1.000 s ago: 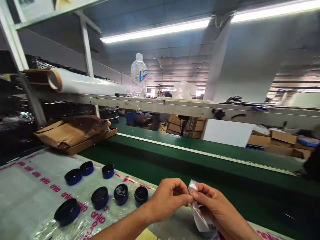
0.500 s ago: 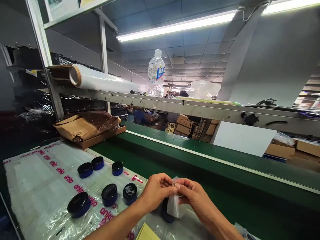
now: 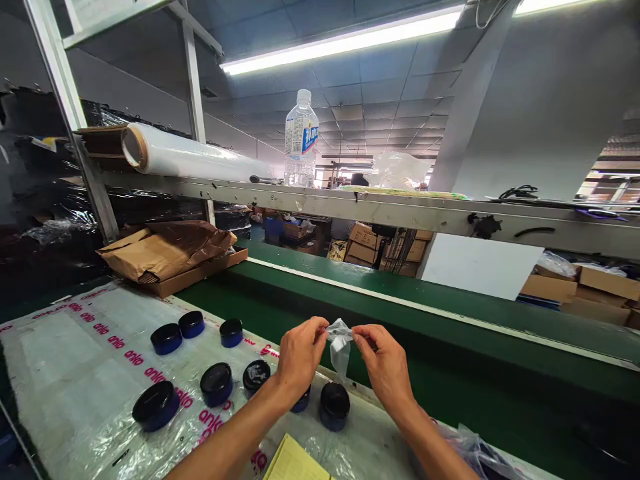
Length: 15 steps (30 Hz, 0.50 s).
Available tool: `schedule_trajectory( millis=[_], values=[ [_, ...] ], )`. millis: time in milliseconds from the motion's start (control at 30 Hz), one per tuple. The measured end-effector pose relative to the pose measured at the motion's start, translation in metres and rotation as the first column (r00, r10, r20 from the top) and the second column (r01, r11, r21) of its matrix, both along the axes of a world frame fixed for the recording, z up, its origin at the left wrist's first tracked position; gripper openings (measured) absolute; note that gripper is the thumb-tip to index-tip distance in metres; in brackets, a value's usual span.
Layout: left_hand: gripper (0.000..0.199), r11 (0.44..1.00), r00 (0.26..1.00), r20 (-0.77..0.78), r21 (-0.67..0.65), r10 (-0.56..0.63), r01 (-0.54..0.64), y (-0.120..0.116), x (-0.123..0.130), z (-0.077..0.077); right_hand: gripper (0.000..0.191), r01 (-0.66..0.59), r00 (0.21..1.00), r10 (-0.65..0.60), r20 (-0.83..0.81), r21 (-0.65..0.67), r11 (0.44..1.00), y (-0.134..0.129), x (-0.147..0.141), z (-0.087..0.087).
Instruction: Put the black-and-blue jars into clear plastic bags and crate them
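A small translucent plastic bag [image 3: 341, 347] hangs between my two hands, stretched at its top. My left hand [image 3: 301, 353] pinches its left side, and my right hand [image 3: 384, 360] pinches its right side. Just below the bag, a dark blue round container with a black top [image 3: 335, 405] rests on the plastic-covered table; another is partly hidden by my left wrist. More such containers stand to the left, among them one with a whitish mark on its top [image 3: 257, 377] and a larger-looking one nearest the front [image 3: 156, 405].
Yellow paper [image 3: 296, 460] lies at the front edge. Crumpled clear plastic [image 3: 480, 453] is right of my right forearm. Behind runs a green belt [image 3: 400, 327]; a brown paper package [image 3: 167, 250] sits at back left. A shelf [image 3: 390, 207] above holds a bottle [image 3: 301, 143] and film roll [image 3: 195, 153].
Both hands have risen and moved apart, pulling the bag's top wide between them. The container that the bag partly covered is now in plain sight below it. The camera view has shifted slightly.
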State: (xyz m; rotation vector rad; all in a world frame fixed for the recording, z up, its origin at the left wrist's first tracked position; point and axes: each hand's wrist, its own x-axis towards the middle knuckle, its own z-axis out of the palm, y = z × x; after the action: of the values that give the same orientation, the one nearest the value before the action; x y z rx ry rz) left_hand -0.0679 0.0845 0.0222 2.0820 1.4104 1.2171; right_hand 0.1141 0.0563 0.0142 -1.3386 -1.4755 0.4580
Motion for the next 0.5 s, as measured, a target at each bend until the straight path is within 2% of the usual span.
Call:
schedule_trajectory(
  millis=[167,333,500],
  values=[
    [0.022,0.992,0.957,-0.287,0.126,0.045,-0.009,0.001,-0.010,-0.009,0.028,0.085,0.941,-0.122,0.317,0.129,0.988,-0.007,0.006,-0.019],
    [0.031,0.978,0.804,-0.594,0.186,0.040,0.089,-0.009,-0.010,-0.012,0.029,0.041,0.790,-0.155,0.593,0.200,0.979,-0.012,0.012,-0.035],
    [0.032,0.976,0.670,-0.740,0.182,0.055,0.121,-0.015,-0.003,-0.011,0.035,-0.056,0.657,-0.115,0.745,0.200,0.978,-0.016,0.010,-0.044]
  ],
)
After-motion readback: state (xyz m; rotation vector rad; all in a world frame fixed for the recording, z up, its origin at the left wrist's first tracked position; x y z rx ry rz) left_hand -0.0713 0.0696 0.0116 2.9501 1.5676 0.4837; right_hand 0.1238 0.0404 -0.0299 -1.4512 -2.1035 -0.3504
